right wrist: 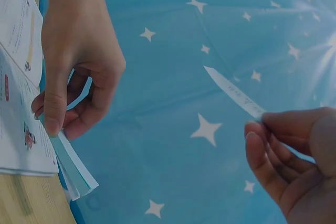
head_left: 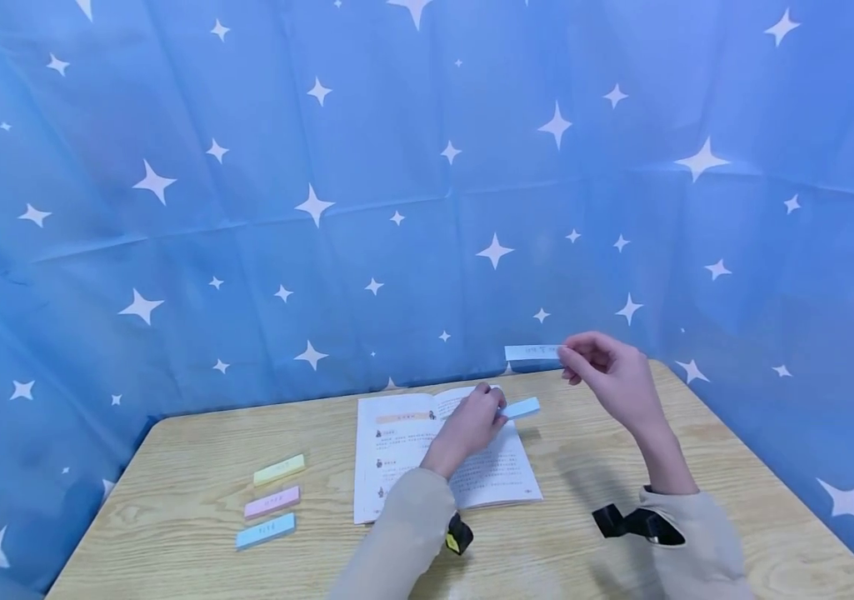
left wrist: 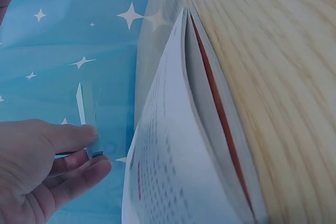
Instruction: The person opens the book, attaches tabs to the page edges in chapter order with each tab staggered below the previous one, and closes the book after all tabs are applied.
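Note:
Over the upper right of an open book [head_left: 497, 479], my left hand [head_left: 467, 425] pinches a small pad of light blue sticky notes [head_left: 522, 407] between thumb and fingers. The right wrist view shows the pad [right wrist: 79, 174] sticking out past the page edge, its sheets slightly fanned at the end. Raised higher and to the right, my right hand [head_left: 614, 375] pinches one end of a single pale blue sticky note [head_left: 530, 352]. Handwriting runs along this strip [right wrist: 231, 90], which points left toward the other hand. Both hands are apart.
Left of the book, three narrow sticky-note pads with writing lie in a column: yellow [head_left: 279, 470], pink [head_left: 272, 502] and blue [head_left: 266, 532]. The wooden table [head_left: 194, 450] ends at a blue star-patterned curtain [head_left: 397, 275].

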Tool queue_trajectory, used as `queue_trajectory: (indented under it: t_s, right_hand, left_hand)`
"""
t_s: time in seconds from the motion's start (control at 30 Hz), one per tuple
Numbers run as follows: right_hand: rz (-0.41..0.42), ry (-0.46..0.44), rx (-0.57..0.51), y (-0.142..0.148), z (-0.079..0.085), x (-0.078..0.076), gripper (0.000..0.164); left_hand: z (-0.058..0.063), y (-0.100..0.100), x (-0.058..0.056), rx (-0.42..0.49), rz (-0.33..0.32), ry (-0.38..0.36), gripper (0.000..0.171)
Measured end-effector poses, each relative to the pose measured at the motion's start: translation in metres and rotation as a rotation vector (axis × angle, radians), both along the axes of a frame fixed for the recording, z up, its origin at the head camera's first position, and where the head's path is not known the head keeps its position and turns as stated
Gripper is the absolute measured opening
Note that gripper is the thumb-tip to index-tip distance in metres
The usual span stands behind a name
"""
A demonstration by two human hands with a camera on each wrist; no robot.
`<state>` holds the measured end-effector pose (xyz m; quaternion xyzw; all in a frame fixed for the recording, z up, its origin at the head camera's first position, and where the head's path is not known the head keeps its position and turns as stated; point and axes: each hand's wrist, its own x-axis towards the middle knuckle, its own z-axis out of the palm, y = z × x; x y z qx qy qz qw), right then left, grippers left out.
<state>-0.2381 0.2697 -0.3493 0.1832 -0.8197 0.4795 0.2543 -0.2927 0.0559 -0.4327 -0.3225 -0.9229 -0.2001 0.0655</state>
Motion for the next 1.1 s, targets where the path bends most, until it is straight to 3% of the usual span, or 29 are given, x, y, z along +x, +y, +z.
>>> queue_trajectory:
  t_s: [0.33, 0.63, 0.8, 0.9, 1.1]
  right_hand:
    - [-0.066, -0.044, -0.012, 0.019, -0.002, -0.008, 0.016]
    - [-0.057, -0.060, -0.031, 0.008, 0.017, 0.012, 0.016]
    - [-0.045, -0.060, -0.037, 0.009, 0.013, 0.010, 0.016]
    - [-0.059, -0.057, -0.022, 0.014, 0.003, 0.001, 0.016]
    - [-0.084, -0.063, -0.002, 0.025, -0.012, -0.013, 0.018]
  left_hand:
    - [-0.007, 0.038, -0.008, -0.052, -0.002, -0.011, 0.017]
    - [-0.016, 0.067, -0.010, -0.130, 0.040, -0.079, 0.021]
    - [-0.024, 0.079, -0.011, -0.171, 0.050, -0.057, 0.019]
    - [-0.027, 0.086, -0.011, -0.201, 0.047, -0.016, 0.020]
    - [-0.028, 0.095, -0.012, -0.208, 0.049, -0.014, 0.022]
